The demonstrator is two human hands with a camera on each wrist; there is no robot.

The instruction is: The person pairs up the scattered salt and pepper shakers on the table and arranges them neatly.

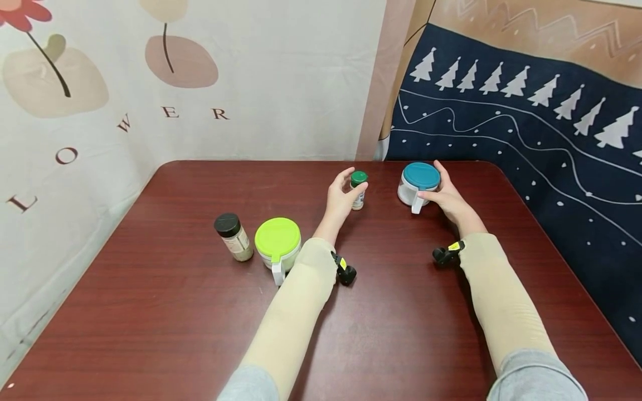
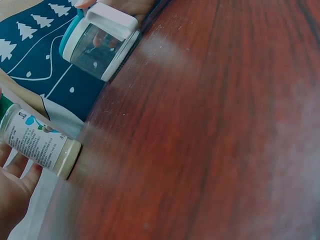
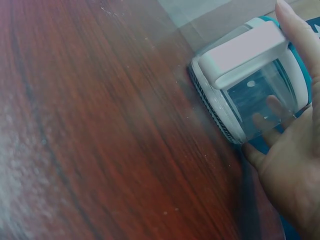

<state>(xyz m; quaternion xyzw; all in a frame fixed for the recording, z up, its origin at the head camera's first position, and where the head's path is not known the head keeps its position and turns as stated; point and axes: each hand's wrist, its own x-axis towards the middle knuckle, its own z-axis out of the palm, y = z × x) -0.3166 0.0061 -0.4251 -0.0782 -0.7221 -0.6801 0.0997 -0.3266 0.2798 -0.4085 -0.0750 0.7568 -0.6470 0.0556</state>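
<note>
Near the table's back edge, my left hand (image 1: 340, 199) has its thumb across the front of a small spice bottle (image 2: 37, 137) with a green cap (image 1: 358, 177) and a printed label. Its fingers are on the bottle's other side, partly hidden. Farther right, my right hand (image 3: 295, 165) holds a clear seasoning jar (image 3: 257, 92) with a blue lid (image 1: 421, 175) and a white handle (image 3: 245, 52). The thumb lies by the handle, and fingertips show through the glass from behind. Bottle and jar both stand upright on the table.
A seasoning jar with a lime-green lid (image 1: 277, 238) stands left of my left forearm. Beside it is a black-capped spice bottle (image 1: 234, 238). The brown wooden table (image 1: 391, 317) ends at a white flower-print cloth (image 1: 281, 83) and a dark blue tree-print cloth (image 1: 526, 145).
</note>
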